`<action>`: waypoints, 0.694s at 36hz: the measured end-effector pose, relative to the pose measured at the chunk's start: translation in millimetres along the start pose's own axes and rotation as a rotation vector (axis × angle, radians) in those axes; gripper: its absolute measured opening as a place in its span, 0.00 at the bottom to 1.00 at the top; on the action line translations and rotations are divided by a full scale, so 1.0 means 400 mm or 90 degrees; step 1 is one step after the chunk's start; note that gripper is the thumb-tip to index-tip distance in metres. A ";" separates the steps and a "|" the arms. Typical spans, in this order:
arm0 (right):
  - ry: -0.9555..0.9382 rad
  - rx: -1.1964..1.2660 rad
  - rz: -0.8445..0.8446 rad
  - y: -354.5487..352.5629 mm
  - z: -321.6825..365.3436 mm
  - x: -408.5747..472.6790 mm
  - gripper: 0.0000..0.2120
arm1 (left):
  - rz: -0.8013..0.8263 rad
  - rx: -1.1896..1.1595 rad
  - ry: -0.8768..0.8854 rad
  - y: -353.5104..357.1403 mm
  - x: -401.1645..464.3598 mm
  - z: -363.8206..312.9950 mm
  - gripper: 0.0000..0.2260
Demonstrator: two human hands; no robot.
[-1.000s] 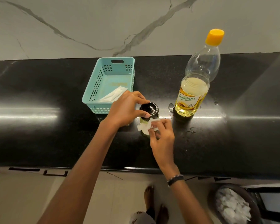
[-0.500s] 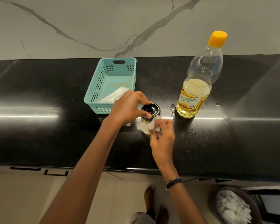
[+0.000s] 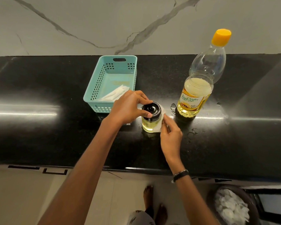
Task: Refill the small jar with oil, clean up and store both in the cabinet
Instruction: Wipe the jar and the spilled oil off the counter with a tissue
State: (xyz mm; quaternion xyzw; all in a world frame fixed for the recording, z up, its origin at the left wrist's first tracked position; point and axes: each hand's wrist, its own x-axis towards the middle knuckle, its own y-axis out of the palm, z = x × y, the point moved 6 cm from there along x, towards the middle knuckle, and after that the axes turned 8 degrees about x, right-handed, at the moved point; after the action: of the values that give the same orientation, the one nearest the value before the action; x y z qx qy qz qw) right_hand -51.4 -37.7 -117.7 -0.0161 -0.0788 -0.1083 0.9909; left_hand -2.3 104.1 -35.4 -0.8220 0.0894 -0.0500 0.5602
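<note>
Where the white paper tissue point(image 3: 159, 125) earlier covered the near side, it now sits right of the upright small glass oil jar point(image 3: 151, 123); the left hand point(image 3: 128, 108) grips the black lid point(image 3: 151, 109), the right hand point(image 3: 170, 135) pinches the tissue.

A polished, glossy black stone counter point(image 3: 39, 88) is seen, speckled and streaked with reflected light. The wall point(image 3: 104, 21) is finished in smooth, matt veined marble. The basket point(image 3: 97, 82) is made of perforated turquoise plastic. The bottle point(image 3: 201, 82) is formed of clear plastic, capped in matt yellow. The small jar point(image 3: 150, 122) is made of clear glass under a shiny black lid point(image 3: 151, 108), and soft white tissue point(image 3: 160, 125) is pressed against it.
</note>
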 end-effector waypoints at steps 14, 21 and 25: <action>0.023 0.007 0.065 0.000 0.047 0.047 0.18 | 0.003 -0.036 0.007 0.005 -0.003 0.008 0.21; 0.133 -0.092 0.220 0.011 -0.043 0.078 0.16 | 0.006 -0.053 0.005 0.013 -0.007 0.016 0.20; 0.147 -0.093 0.199 -0.016 -0.045 0.060 0.16 | 0.002 -0.074 0.006 0.018 -0.012 0.020 0.20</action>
State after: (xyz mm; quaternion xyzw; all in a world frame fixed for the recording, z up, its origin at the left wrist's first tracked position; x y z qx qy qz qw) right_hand -26.8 -50.1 -131.7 -0.0871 0.0466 0.0403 0.9943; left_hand -6.0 109.8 -45.1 -0.8526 0.0964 -0.0476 0.5114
